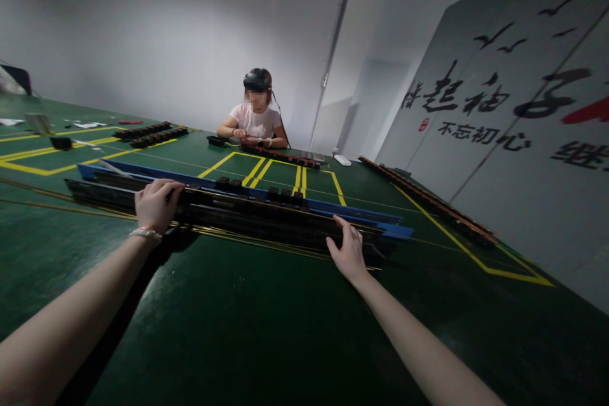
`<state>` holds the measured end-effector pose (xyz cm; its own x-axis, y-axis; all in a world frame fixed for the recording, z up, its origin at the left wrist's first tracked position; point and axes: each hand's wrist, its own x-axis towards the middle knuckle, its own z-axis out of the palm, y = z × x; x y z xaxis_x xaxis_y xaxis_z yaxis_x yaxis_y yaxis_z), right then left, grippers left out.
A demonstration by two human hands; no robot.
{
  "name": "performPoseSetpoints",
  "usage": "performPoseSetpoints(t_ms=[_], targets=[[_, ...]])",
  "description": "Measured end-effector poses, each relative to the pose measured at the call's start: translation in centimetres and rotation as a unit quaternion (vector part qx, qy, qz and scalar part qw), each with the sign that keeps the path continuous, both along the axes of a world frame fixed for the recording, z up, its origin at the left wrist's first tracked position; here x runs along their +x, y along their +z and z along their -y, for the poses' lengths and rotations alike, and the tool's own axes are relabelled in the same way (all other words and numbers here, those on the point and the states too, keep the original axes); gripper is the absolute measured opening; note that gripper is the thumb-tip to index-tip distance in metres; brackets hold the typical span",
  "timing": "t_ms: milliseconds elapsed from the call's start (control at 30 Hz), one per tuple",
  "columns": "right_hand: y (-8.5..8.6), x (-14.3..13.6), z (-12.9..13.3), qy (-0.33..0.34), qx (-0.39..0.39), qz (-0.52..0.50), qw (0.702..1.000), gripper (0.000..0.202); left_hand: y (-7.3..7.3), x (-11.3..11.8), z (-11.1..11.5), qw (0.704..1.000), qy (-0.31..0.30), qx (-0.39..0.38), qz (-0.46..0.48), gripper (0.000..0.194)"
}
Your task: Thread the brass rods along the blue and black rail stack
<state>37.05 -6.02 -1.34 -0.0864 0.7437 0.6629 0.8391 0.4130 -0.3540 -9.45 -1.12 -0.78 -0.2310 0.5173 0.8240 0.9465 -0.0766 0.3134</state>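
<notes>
A long black rail [247, 223] lies crosswise in front of me on the green table. My left hand [159, 202] is closed around its left part, fingers curled over the top edge. Toward the right end, my right hand [349, 248] grips the same rail, with the fingers over its top and the thumb against the near face. Behind it run a long blue strip [380, 216] and a row of small black blocks [280, 195]. Thin yellowish rods [228, 238] lie along the near side, partly under the rail.
Across the green table [266, 342] sits a person [257, 115] wearing a headset, hands at another dark strip [285, 157]. Dark block rows [159, 136] lie at the far left. A long brown-black strip [428, 200] runs along the right edge. Yellow tape [340, 189] marks the tabletop.
</notes>
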Motion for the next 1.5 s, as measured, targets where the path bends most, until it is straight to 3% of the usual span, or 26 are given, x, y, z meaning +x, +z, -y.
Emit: performPoseSetpoints(t_ms=[567, 867, 967, 1167, 1500], targets=[[0.2, -0.2, 0.3, 0.02, -0.008, 0.035, 0.999, 0.053, -0.5, -0.6, -0.6, 0.998, -0.03, 0.044, 0.022, 0.03], [0.5, -0.7, 0.7, 0.049, -0.02, 0.07, 0.996, 0.058, -1.0, -1.0, -1.2, 0.995, -0.007, 0.072, 0.073, 0.044], [0.4, -0.5, 0.6, 0.023, 0.008, 0.009, 1.0, 0.048, -1.2, -1.5, -1.6, 0.994, -0.028, 0.076, 0.069, 0.044], [0.4, 0.5, 0.2, -0.097, 0.057, -0.134, 0.984, 0.029, -1.2, -1.6, -1.5, 0.993, -0.045, 0.09, 0.064, 0.039], [0.4, 0.1, 0.4, -0.001, 0.023, -0.084, 0.996, 0.036, -1.1, -1.3, -1.4, 0.986, -0.065, 0.11, 0.107, 0.04]])
